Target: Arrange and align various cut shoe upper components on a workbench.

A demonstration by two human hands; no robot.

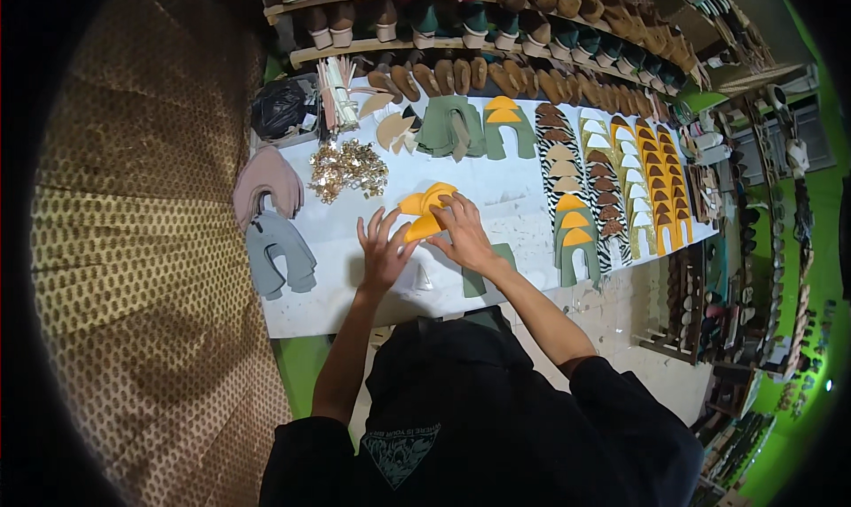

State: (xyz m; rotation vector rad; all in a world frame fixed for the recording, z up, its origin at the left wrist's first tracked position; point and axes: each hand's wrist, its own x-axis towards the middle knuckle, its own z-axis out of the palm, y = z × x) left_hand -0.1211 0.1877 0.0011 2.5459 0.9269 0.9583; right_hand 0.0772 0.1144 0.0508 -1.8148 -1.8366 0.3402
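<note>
**Q:** What are you looking at right now? Which step is this?

**A:** I'm watching both hands working on the orange pieces (424, 210), which are lying on the white table (496, 192) just in front of the person, right of the gold trim pile (347, 168). The left hand (383, 252) is pressing down beside the orange pieces with its fingers (376, 226) spread flat. The right hand (461, 230) is touching the orange stack, fingers curled over its edge; I can't tell if they're really pinching one. A green cut piece (483, 272) is peeking out just under that wrist.

**Q:** So, sorting?

**A:** I'm guessing it's separating or lining up one orange piece off the stack. Next move probably calls for peeling a single layer cleanly while the flat hand is keeping the rest from sliding.
</note>
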